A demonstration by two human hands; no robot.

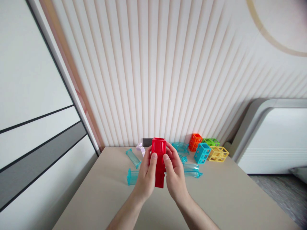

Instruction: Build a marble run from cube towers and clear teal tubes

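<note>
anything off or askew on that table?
Nothing damaged or spilled. Both hands, left hand and right hand, hold a red plastic tower piece upright. Clear teal plastic track pieces lie scattered at mixed angles on the beige table.

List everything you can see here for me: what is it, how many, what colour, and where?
red block piece: 1, red, tall and hollow, held upright above the table between both hands
clear tubes: several, see-through teal, lying on the table behind and beside the hands; exact count unclear
lattice cubes: 4, orange, green, blue and yellow, grouped at the table's far right by the wall
small pale piece: 1, whitish lilac, at the table's far edge, left of the red piece
table: 1, beige, filling the lower middle
wall socket: 1, grey, on the ribbed wall just above the table
left hand: 1, gripping the red piece's left side
right hand: 1, gripping its right side
</note>
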